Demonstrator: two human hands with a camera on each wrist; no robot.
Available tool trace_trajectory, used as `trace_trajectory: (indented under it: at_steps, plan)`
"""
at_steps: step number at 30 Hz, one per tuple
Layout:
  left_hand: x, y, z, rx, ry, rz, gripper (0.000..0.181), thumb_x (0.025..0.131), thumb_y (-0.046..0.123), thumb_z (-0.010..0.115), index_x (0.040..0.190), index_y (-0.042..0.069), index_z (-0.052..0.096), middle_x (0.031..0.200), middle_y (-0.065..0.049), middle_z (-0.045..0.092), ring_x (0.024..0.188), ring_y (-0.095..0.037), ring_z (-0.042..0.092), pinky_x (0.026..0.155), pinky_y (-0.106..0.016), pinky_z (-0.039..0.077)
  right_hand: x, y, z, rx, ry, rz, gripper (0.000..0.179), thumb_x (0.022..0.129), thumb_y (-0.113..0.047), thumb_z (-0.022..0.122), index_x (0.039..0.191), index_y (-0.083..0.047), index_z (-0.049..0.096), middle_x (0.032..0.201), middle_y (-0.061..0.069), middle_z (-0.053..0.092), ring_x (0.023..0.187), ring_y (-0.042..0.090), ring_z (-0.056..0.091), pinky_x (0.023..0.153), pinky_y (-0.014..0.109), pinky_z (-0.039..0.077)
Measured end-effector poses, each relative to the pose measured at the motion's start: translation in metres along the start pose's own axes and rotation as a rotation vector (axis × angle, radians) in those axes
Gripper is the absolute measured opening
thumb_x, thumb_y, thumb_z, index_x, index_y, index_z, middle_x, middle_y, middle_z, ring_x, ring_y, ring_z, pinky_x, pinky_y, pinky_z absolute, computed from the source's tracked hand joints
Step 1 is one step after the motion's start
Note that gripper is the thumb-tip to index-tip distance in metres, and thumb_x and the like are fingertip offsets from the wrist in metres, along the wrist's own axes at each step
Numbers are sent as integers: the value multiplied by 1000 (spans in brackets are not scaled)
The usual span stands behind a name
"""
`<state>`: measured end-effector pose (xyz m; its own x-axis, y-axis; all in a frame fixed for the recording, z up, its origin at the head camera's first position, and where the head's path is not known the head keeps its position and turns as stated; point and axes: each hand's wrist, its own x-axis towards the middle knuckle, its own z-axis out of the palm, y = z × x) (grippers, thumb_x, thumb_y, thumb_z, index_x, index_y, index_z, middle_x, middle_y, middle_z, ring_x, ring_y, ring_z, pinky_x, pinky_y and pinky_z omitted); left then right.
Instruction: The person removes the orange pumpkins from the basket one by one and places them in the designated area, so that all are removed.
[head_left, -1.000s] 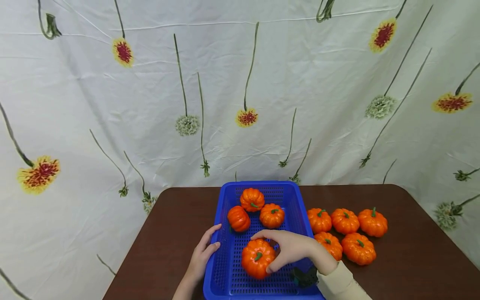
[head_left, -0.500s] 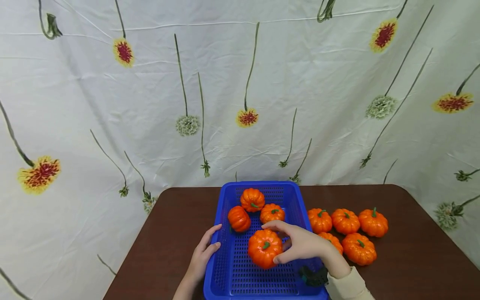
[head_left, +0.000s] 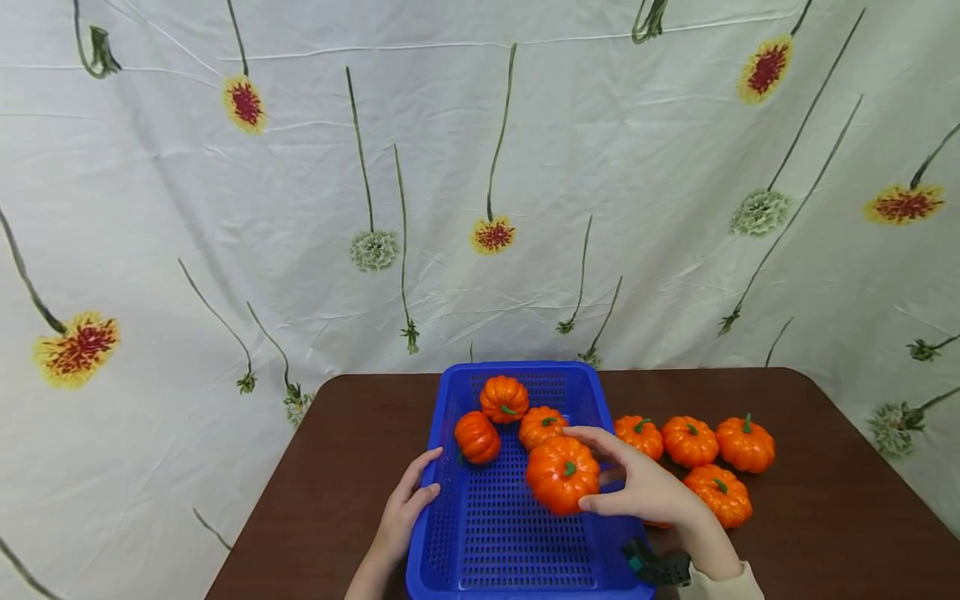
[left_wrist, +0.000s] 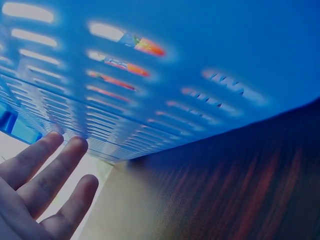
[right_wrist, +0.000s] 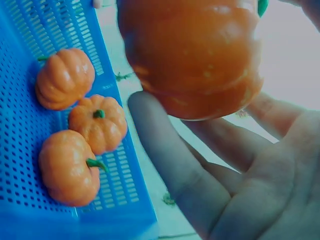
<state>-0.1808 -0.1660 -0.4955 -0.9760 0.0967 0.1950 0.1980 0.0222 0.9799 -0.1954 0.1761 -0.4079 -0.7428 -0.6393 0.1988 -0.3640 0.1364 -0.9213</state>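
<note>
My right hand [head_left: 637, 487] holds an orange toy pumpkin [head_left: 558, 475] with a green stem between thumb and fingers, lifted over the right part of a blue plastic basket [head_left: 517, 554]. In the right wrist view, the fingers reach around the underside of this pumpkin [right_wrist: 195, 55]. Three more pumpkins lie inside the basket toward its far end: one at the back [head_left: 504, 398], one on its side at the left [head_left: 477, 437], one partly covered [head_left: 540, 427]. My left hand [head_left: 393, 517] rests at the basket's left rim, its fingers [left_wrist: 55, 175] extended along the slotted outer wall.
Right of the basket, several pumpkins sit on the dark brown table [head_left: 810, 500], among them a far-right one [head_left: 745, 446] and a front one [head_left: 717, 496]. Another is mostly hidden behind my right hand. A white cloth with printed flowers [head_left: 300, 208] hangs behind the table.
My right hand has raised the pumpkin from the basket's near middle and carried it up and to the right. The left hand and basket have stayed in place.
</note>
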Motion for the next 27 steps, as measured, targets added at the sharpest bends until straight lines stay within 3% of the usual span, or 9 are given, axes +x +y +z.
trace_trajectory:
  at_steps: [9,13,17,21,27]
  plan:
    - [-1,1,0,-9,-2,2,43,94,7,47,136,7,44,132,-21,48,101,-33,56,76,-37,51,-20,2,-9,-23,172,-60,68,85,-1,65,144,-10,34,142,21,37,117,5,49,84,30,49]
    - [0,1,1,-12,-3,1,43,93,7,47,136,6,44,132,-21,47,101,-32,55,76,-37,51,-29,2,-14,4,243,-94,68,86,4,61,145,-8,31,144,6,39,120,5,47,84,28,49]
    - [0,0,1,0,3,4,43,93,6,46,136,7,45,132,-21,47,101,-31,55,76,-36,51,-38,6,-18,50,298,-103,67,88,8,56,146,-8,28,137,-10,44,112,9,54,81,29,51]
    - [1,-1,1,13,5,6,43,93,5,46,136,7,45,133,-21,46,102,-30,54,77,-36,51,-46,10,-22,73,368,-108,66,88,11,53,147,-6,27,132,-12,48,107,9,57,79,27,51]
    - [1,-1,0,15,7,8,43,93,5,46,136,7,44,133,-21,46,103,-27,54,78,-35,50,-57,17,-27,-39,517,-56,67,86,9,59,145,-9,32,127,-14,51,102,5,57,76,22,50]
